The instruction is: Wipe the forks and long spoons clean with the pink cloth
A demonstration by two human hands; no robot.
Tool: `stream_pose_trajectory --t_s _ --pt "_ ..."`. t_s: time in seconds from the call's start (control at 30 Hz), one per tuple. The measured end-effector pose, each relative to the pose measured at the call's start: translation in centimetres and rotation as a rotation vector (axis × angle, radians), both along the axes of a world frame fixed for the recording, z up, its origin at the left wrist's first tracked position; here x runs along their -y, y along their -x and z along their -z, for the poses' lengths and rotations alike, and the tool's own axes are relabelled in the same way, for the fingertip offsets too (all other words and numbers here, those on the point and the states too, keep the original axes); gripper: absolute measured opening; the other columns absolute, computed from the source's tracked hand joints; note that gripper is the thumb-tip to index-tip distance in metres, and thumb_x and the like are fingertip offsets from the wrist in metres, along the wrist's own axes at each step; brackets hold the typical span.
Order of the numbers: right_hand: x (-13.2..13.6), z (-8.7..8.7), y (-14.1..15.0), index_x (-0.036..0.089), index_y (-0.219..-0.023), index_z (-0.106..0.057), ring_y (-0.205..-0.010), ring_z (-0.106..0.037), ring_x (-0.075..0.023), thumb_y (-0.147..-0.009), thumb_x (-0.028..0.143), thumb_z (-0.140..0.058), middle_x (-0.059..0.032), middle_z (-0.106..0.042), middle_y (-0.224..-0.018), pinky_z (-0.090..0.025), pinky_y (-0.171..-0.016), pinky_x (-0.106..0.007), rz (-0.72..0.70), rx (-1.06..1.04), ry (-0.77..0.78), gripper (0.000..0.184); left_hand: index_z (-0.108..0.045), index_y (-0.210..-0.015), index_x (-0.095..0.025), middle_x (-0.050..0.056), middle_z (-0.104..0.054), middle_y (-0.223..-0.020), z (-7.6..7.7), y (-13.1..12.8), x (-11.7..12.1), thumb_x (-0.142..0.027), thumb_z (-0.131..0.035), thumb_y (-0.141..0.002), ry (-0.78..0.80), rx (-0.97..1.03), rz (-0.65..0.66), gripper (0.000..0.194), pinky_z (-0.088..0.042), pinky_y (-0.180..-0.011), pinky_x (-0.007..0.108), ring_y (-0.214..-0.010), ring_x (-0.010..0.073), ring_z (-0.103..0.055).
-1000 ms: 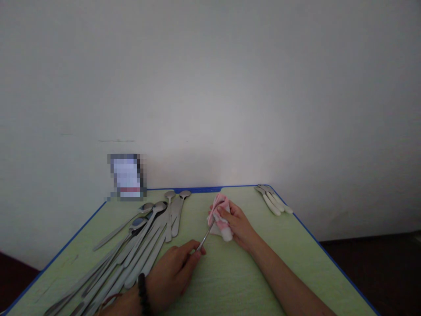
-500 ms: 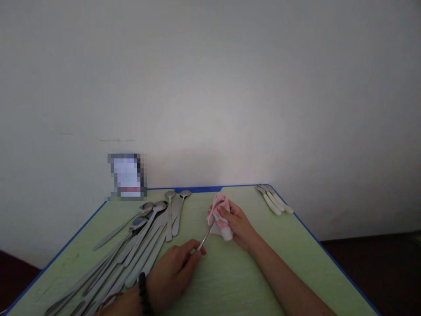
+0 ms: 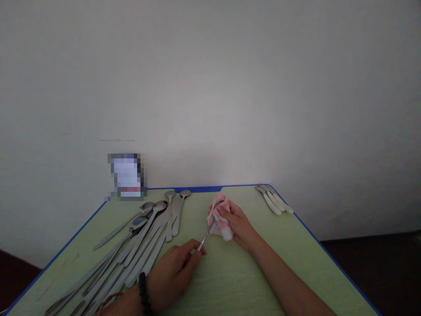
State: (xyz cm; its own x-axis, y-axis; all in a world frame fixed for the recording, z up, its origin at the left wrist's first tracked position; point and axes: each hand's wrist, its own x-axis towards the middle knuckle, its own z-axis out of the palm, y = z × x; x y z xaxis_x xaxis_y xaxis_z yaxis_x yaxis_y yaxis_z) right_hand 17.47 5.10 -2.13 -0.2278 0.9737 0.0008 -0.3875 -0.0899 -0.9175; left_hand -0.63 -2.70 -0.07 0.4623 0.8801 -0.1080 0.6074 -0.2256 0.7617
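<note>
My left hand point(image 3: 179, 267) is closed around the lower end of a slim metal utensil point(image 3: 206, 237), which slants up and to the right. The utensil's far end is wrapped in a pink and white cloth point(image 3: 223, 228), so its kind cannot be made out. Pinched around that cloth is my right hand point(image 3: 240, 224), thumb on top. To the left of my left hand lies a loose pile of long-handled metal spoons point(image 3: 144, 239), some overlapping, bowls mostly pointing away from me.
Three white-handled forks point(image 3: 272, 202) lie together at the table's far right corner. A blurred-out device with a bright screen point(image 3: 126, 175) stands at the far left corner. The green table point(image 3: 243, 281) has a blue edge and meets a pale wall point(image 3: 230, 109).
</note>
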Motion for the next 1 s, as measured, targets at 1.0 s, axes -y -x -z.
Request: stream_pose_trajectory --t_s 1.0 --pt "-0.16 0.15 -0.03 0.017 -0.083 -0.060 -0.066 -0.057 -0.0130 -0.067 0.034 -0.070 -0.0031 -0.065 -0.079 -0.044 -0.062 -0.025 -0.022 -0.007 0.019 0.026 -0.055 -0.090 -0.018 -0.008 -0.041 -0.043 -0.05 -0.15 0.01 -0.039 -0.030 -0.091 -0.019 -0.011 -0.013 0.032 -0.029 -0.039 0.018 -0.037 0.0101 -0.040"
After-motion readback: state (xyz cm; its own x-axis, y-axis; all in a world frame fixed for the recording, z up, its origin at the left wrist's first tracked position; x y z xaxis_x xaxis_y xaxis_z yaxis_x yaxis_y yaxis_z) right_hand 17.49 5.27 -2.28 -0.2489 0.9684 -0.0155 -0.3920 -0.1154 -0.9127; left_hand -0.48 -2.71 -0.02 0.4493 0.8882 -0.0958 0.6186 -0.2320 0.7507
